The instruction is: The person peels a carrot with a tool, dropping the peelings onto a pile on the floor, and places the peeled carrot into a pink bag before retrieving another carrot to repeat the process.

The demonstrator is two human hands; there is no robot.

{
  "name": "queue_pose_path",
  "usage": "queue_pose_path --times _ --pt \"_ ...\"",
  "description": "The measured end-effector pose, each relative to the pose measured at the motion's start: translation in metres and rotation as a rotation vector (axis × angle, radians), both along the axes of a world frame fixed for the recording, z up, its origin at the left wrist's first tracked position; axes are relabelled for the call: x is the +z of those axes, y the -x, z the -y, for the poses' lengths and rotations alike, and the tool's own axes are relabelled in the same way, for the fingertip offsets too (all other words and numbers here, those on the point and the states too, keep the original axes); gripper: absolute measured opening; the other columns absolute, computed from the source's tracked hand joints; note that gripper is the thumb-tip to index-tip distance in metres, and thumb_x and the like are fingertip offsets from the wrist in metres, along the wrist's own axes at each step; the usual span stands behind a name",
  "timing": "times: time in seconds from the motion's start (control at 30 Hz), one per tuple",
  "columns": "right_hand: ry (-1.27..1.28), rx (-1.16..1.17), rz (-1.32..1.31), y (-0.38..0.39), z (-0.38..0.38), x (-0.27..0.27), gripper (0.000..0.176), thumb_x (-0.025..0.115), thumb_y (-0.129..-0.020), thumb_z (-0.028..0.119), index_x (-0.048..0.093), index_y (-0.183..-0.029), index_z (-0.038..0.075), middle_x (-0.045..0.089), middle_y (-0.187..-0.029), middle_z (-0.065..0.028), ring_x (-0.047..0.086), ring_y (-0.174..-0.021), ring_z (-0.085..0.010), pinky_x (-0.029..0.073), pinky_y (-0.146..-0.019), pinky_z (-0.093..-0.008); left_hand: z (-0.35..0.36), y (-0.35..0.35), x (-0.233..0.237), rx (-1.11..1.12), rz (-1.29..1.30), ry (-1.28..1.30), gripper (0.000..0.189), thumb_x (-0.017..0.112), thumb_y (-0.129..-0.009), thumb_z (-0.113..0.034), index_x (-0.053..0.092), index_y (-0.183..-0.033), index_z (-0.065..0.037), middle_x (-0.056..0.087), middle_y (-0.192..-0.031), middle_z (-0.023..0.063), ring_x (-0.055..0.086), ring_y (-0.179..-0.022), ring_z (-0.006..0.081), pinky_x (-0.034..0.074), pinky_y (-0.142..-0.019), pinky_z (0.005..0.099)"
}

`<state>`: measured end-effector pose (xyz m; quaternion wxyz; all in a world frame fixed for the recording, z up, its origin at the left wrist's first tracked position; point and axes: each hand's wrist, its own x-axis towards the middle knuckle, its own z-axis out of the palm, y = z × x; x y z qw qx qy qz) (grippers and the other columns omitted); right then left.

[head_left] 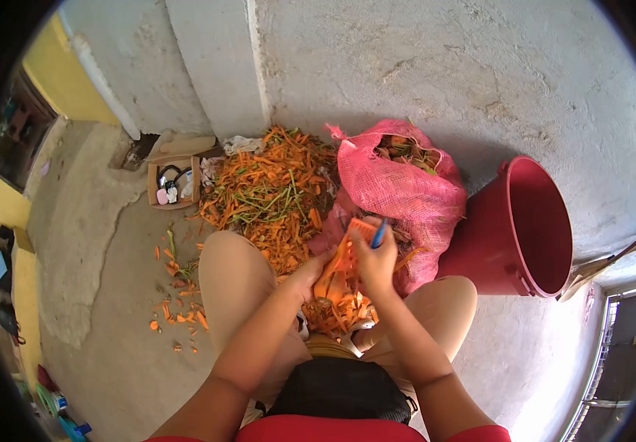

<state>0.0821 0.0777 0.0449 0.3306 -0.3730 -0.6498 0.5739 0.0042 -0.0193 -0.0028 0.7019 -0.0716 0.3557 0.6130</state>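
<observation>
My left hand (313, 274) is closed around the lower side of a carrot (341, 259), between my knees. On the carrot's other side, my right hand (377, 259) grips a tool with a blue handle (379, 233); its working end is hidden by the fingers and the orange pieces. Carrot peelings (333, 311) are heaped right below both hands, between my feet. A much larger pile of orange peelings and green stems (274, 199) spreads in front of my left knee.
A pink woven sack (399, 184) full of scraps leans against the wall. Right of it a large red bucket (480, 243) lies tipped. A small cardboard box (174, 184) stands left of the pile. Loose carrot bits (178, 317) are scattered over the floor.
</observation>
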Motion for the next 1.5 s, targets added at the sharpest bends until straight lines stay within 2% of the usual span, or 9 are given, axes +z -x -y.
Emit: queue_pose_path --times 0.3,0.47,0.5,0.67,0.8,1.03,1.27,1.4,1.5 --pt "-0.216 0.101 0.184 -0.004 0.012 -0.006 0.029 0.063 -0.074 0.013 0.05 -0.095 -0.002 0.056 -0.069 -0.012 0.055 -0.063 -0.0144 0.044 -0.057 -0.0274 0.002 0.001 -0.004 -0.032 -0.052 -0.023 0.041 0.036 -0.088 -0.039 0.049 -0.105 -0.005 0.057 -0.095 0.0071 0.059 -0.077 0.0171 0.05 -0.067 0.0317" --pt "-0.387 -0.289 0.319 -0.006 -0.067 -0.029 0.022 0.06 -0.075 0.018 0.05 -0.078 -0.001 0.053 -0.061 -0.0146 0.051 -0.052 -0.0255 0.039 -0.05 -0.0352 0.009 -0.004 0.011 -0.25 -0.083 -0.037 0.043 0.027 -0.091 -0.035 0.047 -0.11 -0.002 0.058 -0.088 0.0094 0.058 -0.069 0.0187 0.05 -0.063 0.0314" --pt "-0.444 -0.341 0.174 -0.011 -0.088 -0.044 0.023 0.061 -0.075 0.019 0.049 -0.077 -0.002 0.053 -0.062 -0.015 0.051 -0.053 -0.026 0.039 -0.051 -0.0353 0.01 -0.004 0.009 -0.243 -0.109 -0.041 0.045 0.027 -0.091 -0.037 0.047 -0.111 -0.002 0.058 -0.087 0.0096 0.058 -0.069 0.0186 0.05 -0.063 0.0313" --pt "-0.321 -0.568 0.229 -0.03 -0.11 -0.035 0.021 0.064 -0.073 0.014 0.051 -0.079 -0.001 0.048 -0.06 -0.002 0.045 -0.054 -0.0114 0.038 -0.05 -0.0285 0.01 0.006 0.001 -0.209 -0.157 -0.02 0.047 0.031 -0.088 -0.042 0.046 -0.113 -0.004 0.056 -0.084 0.0093 0.057 -0.069 0.0209 0.049 -0.063 0.034" --pt "-0.032 -0.29 -0.104 -0.02 -0.083 -0.038 0.019 0.065 -0.072 0.013 0.053 -0.08 0.001 0.048 -0.064 0.0023 0.043 -0.056 -0.0068 0.037 -0.049 -0.024 0.006 0.002 0.007 -0.093 -0.081 0.051 0.045 0.034 -0.087 -0.043 0.048 -0.108 -0.006 0.056 -0.081 0.0095 0.059 -0.071 0.0238 0.05 -0.062 0.0375" --pt "0.315 -0.059 -0.202 0.0 -0.023 -0.014 0.014 0.059 -0.078 0.008 0.055 -0.091 0.003 0.053 -0.076 0.0004 0.048 -0.065 -0.006 0.039 -0.057 -0.0213 0.0 -0.001 -0.015 0.092 0.035 0.009 0.038 0.041 -0.086 -0.038 0.048 -0.104 -0.005 0.057 -0.083 0.0117 0.06 -0.072 0.0244 0.051 -0.063 0.0367" --pt "0.264 -0.255 -0.184 -0.03 -0.093 -0.038 0.012 0.055 -0.081 0.013 0.058 -0.078 0.002 0.052 -0.062 0.0026 0.045 -0.053 -0.0065 0.038 -0.05 -0.022 0.003 -0.002 0.002 -0.086 -0.563 -0.049 0.036 0.056 -0.078 -0.032 0.048 -0.101 -0.006 0.054 -0.077 0.008 0.057 -0.065 0.0209 0.048 -0.057 0.0308" --pt "-0.082 0.44 0.075 -0.035 -0.07 -0.021 0.019 0.056 -0.077 0.016 0.056 -0.073 -0.002 0.049 -0.055 -0.002 0.043 -0.052 -0.0093 0.036 -0.048 -0.0289 0.007 0.009 0.006 -0.089 -0.297 -0.21 0.034 0.056 -0.077 -0.03 0.048 -0.098 -0.005 0.053 -0.073 0.0096 0.057 -0.061 0.0221 0.047 -0.055 0.0314" --pt "-0.191 0.661 0.406 -0.036 -0.059 -0.012 0.022 0.057 -0.076 0.019 0.055 -0.074 -0.002 0.046 -0.052 -0.0096 0.04 -0.05 -0.0128 0.035 -0.049 -0.0319 0.01 0.014 0.008 -0.096 -0.096 -0.39 0.031 0.055 -0.078 -0.03 0.046 -0.093 -0.004 0.052 -0.071 0.0106 0.056 -0.06 0.0229 0.048 -0.056 0.0333"
